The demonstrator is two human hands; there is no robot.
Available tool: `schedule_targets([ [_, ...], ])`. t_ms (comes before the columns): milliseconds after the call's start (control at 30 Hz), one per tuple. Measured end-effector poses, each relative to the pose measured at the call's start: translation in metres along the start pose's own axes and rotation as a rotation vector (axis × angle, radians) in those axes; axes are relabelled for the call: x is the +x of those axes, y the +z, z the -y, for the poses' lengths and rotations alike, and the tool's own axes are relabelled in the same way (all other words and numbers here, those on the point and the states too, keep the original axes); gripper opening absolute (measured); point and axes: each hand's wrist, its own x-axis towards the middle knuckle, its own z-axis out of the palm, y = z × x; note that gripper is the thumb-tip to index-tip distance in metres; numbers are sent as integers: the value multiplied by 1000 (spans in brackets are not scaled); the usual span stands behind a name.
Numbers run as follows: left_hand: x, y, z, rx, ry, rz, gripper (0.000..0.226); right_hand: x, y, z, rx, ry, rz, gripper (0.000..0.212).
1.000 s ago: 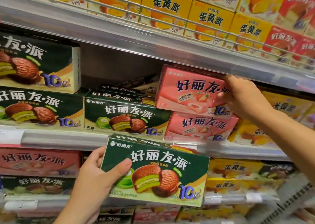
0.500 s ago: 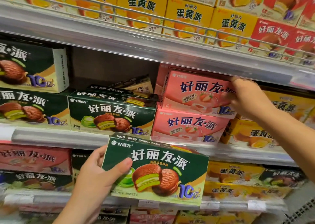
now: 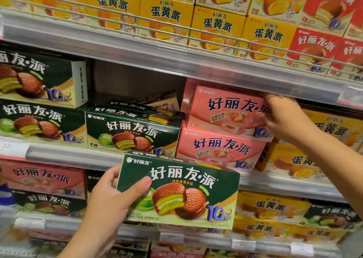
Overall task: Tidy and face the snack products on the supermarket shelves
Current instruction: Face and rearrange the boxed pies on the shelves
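Facing step in progress on the middle shelf. Left hand [image 3: 110, 202] grips a dark green rectangular cardboard matcha pie box [image 3: 177, 191] by its left end, thumb across the front, fingers behind; box is held off the shelf, front panel toward the camera, at 6 o'clock from the single green box standing on the shelf [image 3: 132, 132]. Right hand [image 3: 282, 118] grips the right end of the upper pink cardboard strawberry pie box [image 3: 225, 111], fingers over its top right corner, thumb on the front; that box sits stacked on a second pink box [image 3: 220, 150] and looks slightly skewed, overhanging to the right. An open gap [image 3: 137, 83] lies above the single green box, at 9 o'clock from the upper pink box, with a tilted box [image 3: 163, 100] lying loose at the back. Judgement: pink stack is being squared first; next move likely calls for lifting the held green box up to 12 o'clock and setting it flat on the single green box, front out, edge flush with the shelf lip [image 3: 74, 155]. The tilted box behind may block it and need pushing back or straightening.
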Motion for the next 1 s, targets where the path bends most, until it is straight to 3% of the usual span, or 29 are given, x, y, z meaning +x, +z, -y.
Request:
schedule_targets([
  [100,-3,-5,-3,18,15,-36,84,-12,-2,11,24,-141,-52,58],
  [200,-5,-10,-4,20,21,-51,79,-37,0,45,142,-364,-89,51],
  [267,-7,-12,-7,24,38,-73,76,-53,4,76,263,-488,-20,48],
  [333,-8,-15,-15,51,55,-85,77,-66,8,107,307,-572,135,62],
  [500,-7,-41,-43,58,91,-87,69,-68,10,159,251,-595,263,83],
  [700,13,-78,-77,86,146,-18,70,-51,1,210,255,-597,212,63],
  [833,43,-126,-111,395,316,79,86,-34,-12,240,272,-572,24,52],
  [900,68,-161,-130,602,462,44,84,-24,-18,249,224,-545,-93,50],
  [1000,115,-214,-162,995,800,-65,75,-16,-21,259,179,-458,-176,63],
])
